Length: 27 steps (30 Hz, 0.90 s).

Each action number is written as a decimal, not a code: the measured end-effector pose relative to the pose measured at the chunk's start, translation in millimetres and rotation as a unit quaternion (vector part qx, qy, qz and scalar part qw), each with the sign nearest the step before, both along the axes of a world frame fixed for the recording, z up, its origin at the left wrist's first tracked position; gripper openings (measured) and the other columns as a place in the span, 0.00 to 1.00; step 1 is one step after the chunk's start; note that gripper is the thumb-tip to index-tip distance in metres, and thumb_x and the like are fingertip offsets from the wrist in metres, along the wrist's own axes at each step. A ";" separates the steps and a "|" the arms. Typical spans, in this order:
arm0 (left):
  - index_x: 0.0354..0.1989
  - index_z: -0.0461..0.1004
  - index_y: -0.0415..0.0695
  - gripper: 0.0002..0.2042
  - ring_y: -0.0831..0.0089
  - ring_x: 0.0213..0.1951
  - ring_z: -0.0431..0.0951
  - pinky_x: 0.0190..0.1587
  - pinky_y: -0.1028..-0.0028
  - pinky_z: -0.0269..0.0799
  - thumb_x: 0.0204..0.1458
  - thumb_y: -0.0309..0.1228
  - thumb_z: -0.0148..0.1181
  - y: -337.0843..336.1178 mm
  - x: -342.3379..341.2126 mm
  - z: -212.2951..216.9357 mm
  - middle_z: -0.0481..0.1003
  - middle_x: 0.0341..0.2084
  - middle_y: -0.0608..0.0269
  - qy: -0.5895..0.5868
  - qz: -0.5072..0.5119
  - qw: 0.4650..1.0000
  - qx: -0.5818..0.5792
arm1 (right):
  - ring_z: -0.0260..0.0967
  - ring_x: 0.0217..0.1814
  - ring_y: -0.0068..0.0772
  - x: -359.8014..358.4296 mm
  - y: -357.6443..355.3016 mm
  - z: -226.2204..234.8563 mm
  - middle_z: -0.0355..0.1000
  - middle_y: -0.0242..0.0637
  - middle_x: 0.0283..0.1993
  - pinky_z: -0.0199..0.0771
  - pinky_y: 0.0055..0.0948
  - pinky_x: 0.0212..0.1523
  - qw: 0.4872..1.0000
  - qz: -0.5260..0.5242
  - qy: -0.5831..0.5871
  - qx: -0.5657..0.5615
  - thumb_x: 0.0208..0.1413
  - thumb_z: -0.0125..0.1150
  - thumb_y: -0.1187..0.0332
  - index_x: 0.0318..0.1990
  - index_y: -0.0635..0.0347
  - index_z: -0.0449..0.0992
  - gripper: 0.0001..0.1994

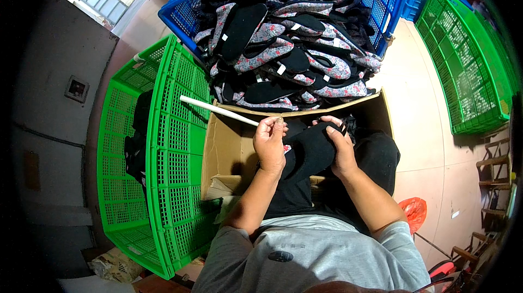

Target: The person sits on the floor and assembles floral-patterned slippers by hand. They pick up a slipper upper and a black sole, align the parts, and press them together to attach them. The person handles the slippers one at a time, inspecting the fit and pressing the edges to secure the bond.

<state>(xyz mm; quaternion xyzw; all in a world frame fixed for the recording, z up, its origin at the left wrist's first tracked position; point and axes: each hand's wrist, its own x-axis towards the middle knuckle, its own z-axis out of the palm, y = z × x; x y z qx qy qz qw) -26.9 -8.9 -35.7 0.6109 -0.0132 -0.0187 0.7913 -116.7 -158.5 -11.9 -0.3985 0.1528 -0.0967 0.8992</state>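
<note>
My left hand (270,141) is closed round one end of a thin white rod (213,107), which points out to the far left. In my right hand (342,147) is a black slipper (311,148), its black sole turned up, gripped between thumb and fingers. A bit of floral fabric shows at the slipper's left edge, beside my left hand. Both hands are over an open cardboard box (231,137) between my legs. Beyond the box lies a heap of floral slippers (291,56) with black soles and small white tags.
A blue plastic crate (180,20) holds the heap at the far side. To my left stand green crates (180,146), with dark items inside. Another green crate (463,69) is at the right. A red plastic bag (414,212) and wooden stools (493,161) are on the right-hand floor.
</note>
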 end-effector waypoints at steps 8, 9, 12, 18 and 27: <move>0.43 0.72 0.40 0.05 0.80 0.31 0.73 0.36 0.82 0.69 0.59 0.23 0.55 0.3 1.2 0.9 0.75 0.30 0.66 0.002 0.003 1.000 -0.030 | 0.68 0.55 0.31 0.2 0.1 -0.5 0.71 0.42 0.55 0.66 0.30 0.59 1.000 -0.002 -0.003 -0.003 0.61 0.52 0.68 0.56 0.61 0.68 0.17; 0.43 0.71 0.40 0.05 0.80 0.30 0.73 0.36 0.82 0.68 0.59 0.23 0.55 0.6 1.6 0.8 0.74 0.29 0.66 0.005 0.002 1.000 -0.030 | 0.68 0.55 0.31 0.2 0.0 -0.6 0.71 0.42 0.55 0.66 0.30 0.59 1.000 -0.002 -0.004 -0.005 0.61 0.52 0.68 0.56 0.61 0.68 0.17; 0.40 0.71 0.41 0.04 0.81 0.27 0.71 0.33 0.83 0.66 0.58 0.22 0.53 2.2 2.2 -0.9 0.73 0.26 0.67 0.009 -0.007 0.998 -0.055 | 0.68 0.55 0.31 -0.1 -0.1 0.4 0.71 0.42 0.55 0.66 0.30 0.59 1.000 0.000 -0.003 -0.012 0.61 0.53 0.68 0.56 0.61 0.68 0.17; 0.36 0.72 0.42 0.04 0.83 0.26 0.70 0.32 0.83 0.66 0.56 0.20 0.52 3.9 1.6 0.1 0.72 0.23 0.69 0.013 -0.028 0.997 -0.073 | 0.68 0.55 0.30 -0.3 -0.5 -0.7 0.71 0.42 0.55 0.65 0.30 0.60 1.000 0.001 -0.005 -0.009 0.61 0.53 0.68 0.56 0.61 0.68 0.17; 0.33 0.73 0.42 0.05 0.82 0.25 0.70 0.30 0.83 0.66 0.54 0.18 0.53 3.4 0.9 -0.4 0.73 0.23 0.68 -0.001 -0.020 0.999 -0.049 | 0.69 0.58 0.38 0.6 -0.2 -4.3 0.71 0.46 0.56 0.66 0.35 0.62 0.999 -0.001 0.002 -0.044 0.59 0.54 0.61 0.57 0.59 0.68 0.20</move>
